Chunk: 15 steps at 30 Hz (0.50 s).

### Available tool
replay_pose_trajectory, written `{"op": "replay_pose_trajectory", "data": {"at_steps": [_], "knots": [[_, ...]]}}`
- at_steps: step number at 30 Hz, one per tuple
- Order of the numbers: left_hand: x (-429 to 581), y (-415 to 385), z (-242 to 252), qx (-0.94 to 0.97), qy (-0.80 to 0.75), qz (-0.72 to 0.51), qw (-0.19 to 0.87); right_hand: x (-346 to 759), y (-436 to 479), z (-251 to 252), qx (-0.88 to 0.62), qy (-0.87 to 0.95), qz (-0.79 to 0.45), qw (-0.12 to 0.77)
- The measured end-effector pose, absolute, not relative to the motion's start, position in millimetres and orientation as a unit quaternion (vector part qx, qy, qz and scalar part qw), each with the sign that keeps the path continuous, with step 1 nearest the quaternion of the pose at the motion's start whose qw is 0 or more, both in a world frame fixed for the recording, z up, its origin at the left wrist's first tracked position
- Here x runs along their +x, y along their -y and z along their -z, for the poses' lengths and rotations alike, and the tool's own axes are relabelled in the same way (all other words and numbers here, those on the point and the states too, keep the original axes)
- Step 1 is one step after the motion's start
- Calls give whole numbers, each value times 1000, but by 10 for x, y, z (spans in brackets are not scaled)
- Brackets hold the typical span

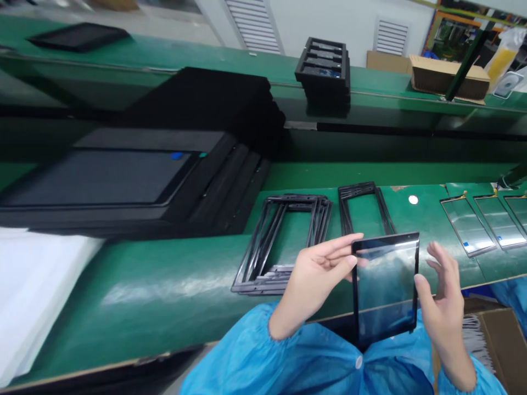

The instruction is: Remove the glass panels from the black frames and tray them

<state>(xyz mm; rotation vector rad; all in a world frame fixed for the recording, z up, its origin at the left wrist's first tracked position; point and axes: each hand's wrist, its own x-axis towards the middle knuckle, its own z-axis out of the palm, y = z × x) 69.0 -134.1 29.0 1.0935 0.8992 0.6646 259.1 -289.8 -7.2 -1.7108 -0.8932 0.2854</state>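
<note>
the left hand (315, 282) has its fingers curled over the left edge of a dark-framed glass panel (385, 288), gripping it lightly, with the fingertips resting on the glass; the panel is held up off the bench, tilted, in front of the blue gown (313, 356); the right hand (442, 307) is open with its fingers spread, and its thumb sits at the panel's right edge; i cannot tell whether that thumb is pressing on the edge; on the green workbench (144, 285) behind the hands lie a stack of black plastic frames (284, 241) and, just to its right, a single black frame (366, 208), partly behind the panel; further right, clear glass sheets (467, 225) lie side by side; to the left sit a stack of big black trays (123, 181) and a pile of white sheets (37, 296); a black rack (323, 71) and a cardboard box (450, 77) stand on the far bench; another cardboard box (498, 345) shows at the lower right
</note>
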Motion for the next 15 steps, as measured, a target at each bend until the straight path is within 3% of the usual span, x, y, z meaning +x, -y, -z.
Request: {"op": "replay_pose_trajectory", "data": {"at_steps": [5, 15], "knots": [[598, 1374, -345, 527, -399, -281, 696, 2701, 2643, -240, -642, 321, -318, 620], [477, 1395, -309, 620, -413, -253, 617, 2561, 2537, -376, -624, 275, -332, 652]]}}
